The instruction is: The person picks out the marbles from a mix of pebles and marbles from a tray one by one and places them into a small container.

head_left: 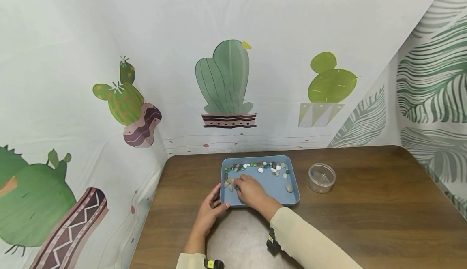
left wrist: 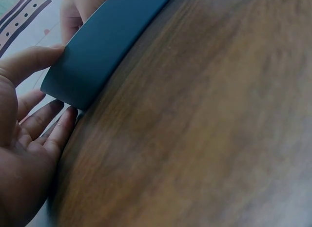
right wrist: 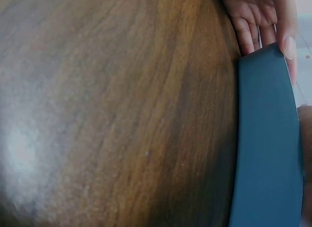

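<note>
A blue rectangular tray [head_left: 270,190] lies on the table with small stones and pebbles inside. My left hand [head_left: 209,211] holds its near left corner, thumb at the rim and the other fingers against the outer side; the left wrist view shows this grip [left wrist: 29,105] up close. My right hand [head_left: 253,192] reaches over the near rim, fingers bent down at the left part of the tray. A small dark pebble [head_left: 236,188] shows between its fingertips, partly hidden. Beside it lies a cluster of tan pebbles [head_left: 230,184]. In the right wrist view the tray wall [right wrist: 268,139] covers most of the right hand.
A row of coloured stones [head_left: 251,164] runs along the tray's far side, with white stones [head_left: 260,170] near it. One larger tan pebble [head_left: 289,188] lies at the right. A clear round container [head_left: 321,177] stands right of the tray on the wooden table [head_left: 365,204].
</note>
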A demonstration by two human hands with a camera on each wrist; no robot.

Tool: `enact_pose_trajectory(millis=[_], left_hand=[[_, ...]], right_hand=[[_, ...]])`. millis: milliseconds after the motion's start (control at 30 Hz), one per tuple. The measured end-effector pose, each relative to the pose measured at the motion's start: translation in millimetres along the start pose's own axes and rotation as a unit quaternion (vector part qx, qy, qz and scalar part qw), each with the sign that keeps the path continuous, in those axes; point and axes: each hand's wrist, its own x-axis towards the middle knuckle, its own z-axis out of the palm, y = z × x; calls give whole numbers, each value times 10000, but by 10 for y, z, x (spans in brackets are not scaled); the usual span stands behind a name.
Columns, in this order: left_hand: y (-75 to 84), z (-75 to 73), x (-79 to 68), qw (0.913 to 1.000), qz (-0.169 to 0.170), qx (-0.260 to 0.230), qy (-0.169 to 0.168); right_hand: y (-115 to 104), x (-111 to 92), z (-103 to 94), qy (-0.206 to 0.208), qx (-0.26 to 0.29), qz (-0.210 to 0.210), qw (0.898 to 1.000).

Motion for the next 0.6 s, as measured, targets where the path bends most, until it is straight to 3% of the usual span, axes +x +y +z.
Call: enact_pose_trajectory(millis=[367, 600], left_hand=[[15, 9, -1, 9999, -47, -124, 82], [26, 9, -1, 9999, -10, -137, 83]], right_hand=[[5, -10, -5, 109, 126, 48, 9998], [19, -20, -20, 84, 385, 349, 9986]])
